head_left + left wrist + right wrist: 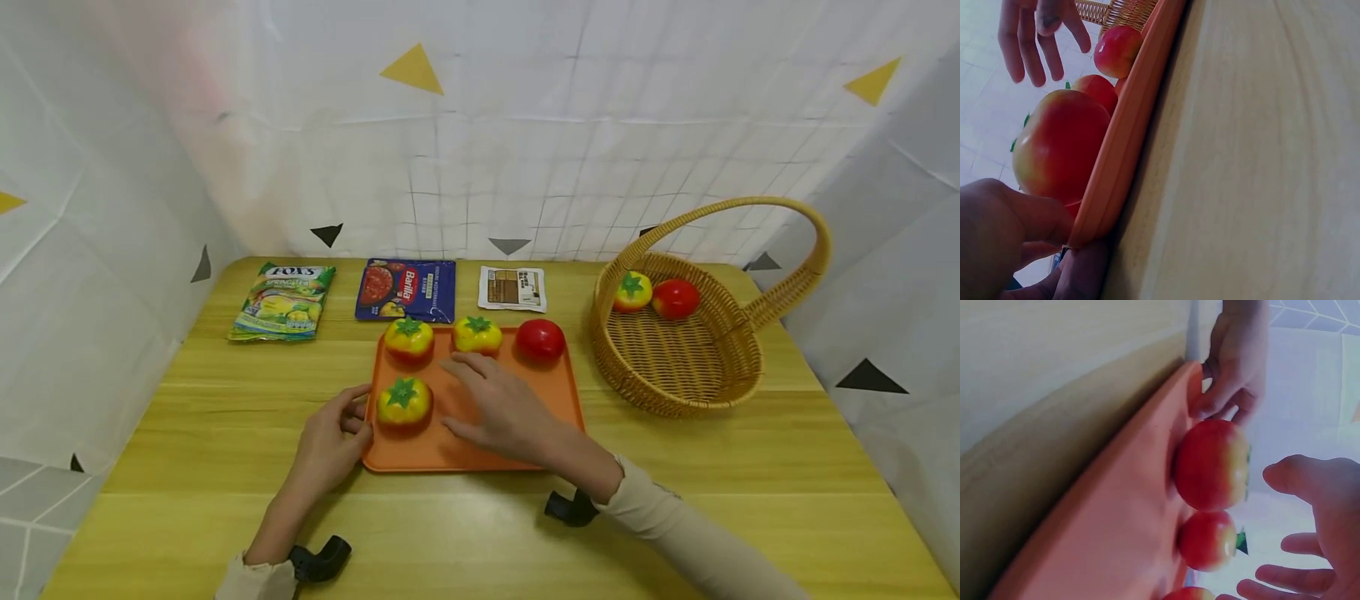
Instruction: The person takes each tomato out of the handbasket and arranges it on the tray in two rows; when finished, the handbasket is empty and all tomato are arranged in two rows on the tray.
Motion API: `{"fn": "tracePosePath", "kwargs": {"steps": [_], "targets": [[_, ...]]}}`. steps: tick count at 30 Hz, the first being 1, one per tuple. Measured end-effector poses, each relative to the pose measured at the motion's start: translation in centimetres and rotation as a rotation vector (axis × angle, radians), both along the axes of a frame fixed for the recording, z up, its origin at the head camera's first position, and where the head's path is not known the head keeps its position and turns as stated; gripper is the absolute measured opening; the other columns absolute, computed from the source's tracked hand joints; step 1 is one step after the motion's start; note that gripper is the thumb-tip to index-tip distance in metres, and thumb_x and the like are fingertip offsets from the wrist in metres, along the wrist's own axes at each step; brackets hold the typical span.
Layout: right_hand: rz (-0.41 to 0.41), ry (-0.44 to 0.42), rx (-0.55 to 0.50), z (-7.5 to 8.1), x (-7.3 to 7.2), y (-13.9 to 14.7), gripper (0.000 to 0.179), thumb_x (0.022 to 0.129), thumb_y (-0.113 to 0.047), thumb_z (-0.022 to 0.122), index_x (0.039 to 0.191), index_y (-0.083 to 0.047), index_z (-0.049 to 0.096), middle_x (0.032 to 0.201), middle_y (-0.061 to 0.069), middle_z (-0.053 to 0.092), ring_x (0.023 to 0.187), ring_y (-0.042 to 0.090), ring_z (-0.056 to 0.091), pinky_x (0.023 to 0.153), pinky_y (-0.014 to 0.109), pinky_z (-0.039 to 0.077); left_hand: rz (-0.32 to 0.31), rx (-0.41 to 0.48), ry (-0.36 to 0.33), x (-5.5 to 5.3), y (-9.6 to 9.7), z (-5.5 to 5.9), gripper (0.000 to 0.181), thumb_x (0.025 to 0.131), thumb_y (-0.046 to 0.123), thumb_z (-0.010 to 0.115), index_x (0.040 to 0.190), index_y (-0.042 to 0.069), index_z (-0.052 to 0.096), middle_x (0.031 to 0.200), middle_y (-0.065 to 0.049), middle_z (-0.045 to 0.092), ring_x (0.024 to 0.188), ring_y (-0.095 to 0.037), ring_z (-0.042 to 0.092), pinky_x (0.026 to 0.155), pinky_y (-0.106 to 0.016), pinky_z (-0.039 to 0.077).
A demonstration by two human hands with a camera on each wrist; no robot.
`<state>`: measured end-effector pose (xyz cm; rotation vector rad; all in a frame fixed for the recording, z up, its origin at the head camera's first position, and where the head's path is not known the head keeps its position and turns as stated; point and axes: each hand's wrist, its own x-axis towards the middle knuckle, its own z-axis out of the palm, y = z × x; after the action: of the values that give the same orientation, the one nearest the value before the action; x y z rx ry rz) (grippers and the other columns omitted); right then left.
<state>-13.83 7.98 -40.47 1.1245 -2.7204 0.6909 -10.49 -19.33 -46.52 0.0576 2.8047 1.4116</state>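
My left hand (pixel 332 442) grips the left rim of an orange tray (pixel 450 450), thumb at the rim and fingers at its outer side. On the tray's left half lie a near yellow-and-red toy fruit with a green leaf top (pixel 405 403) and a similar far-left fruit (pixel 408 340). Another leaf-topped fruit (pixel 477 335) is at the back middle, and a smooth red fruit (pixel 541 341) at the back right. My right hand (pixel 506 410) hovers over the tray's middle, fingers spread and holding nothing. In the right wrist view its thumb (pixel 1294 475) stands apart from the nearest fruit (pixel 1211 465).
A wicker basket (pixel 675 400) with a tall handle stands right of the tray, holding a leaf-topped fruit (pixel 632 292) and a red fruit (pixel 676 299). Along the back lie a green candy bag (pixel 285 302), a blue Barilla pouch (pixel 407 290) and a small white packet (pixel 513 288).
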Motion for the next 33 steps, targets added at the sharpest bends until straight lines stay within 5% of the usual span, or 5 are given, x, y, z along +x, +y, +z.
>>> {"fn": "tracePosePath", "kwargs": {"steps": [10,33], "targets": [[-0.043,0.055,-0.058,2.2,0.9,2.8,0.063,0.085,-0.035,0.079,0.138,-0.008,0.058,0.139,0.011,0.054,0.125,0.028,0.053,0.101,0.046,0.045,-0.006,-0.002,0.002,0.0,0.0,-0.2,0.054,0.085,0.0,0.066,0.138,0.008,0.059,0.099,-0.008,0.067,0.081,-0.016,0.066,0.069,-0.03,0.053],[-0.183,0.25,-0.101,5.6,0.9,11.1,0.054,0.077,-0.022,0.085,0.125,-0.005,0.066,0.121,0.01,0.066,0.095,0.028,0.068,0.07,0.042,0.057,0.005,0.01,0.006,0.0,-0.1,-0.3,0.053,0.085,-0.002,0.067,0.136,0.008,0.06,0.097,-0.009,0.067,0.08,-0.016,0.066,0.069,-0.03,0.053]]}}
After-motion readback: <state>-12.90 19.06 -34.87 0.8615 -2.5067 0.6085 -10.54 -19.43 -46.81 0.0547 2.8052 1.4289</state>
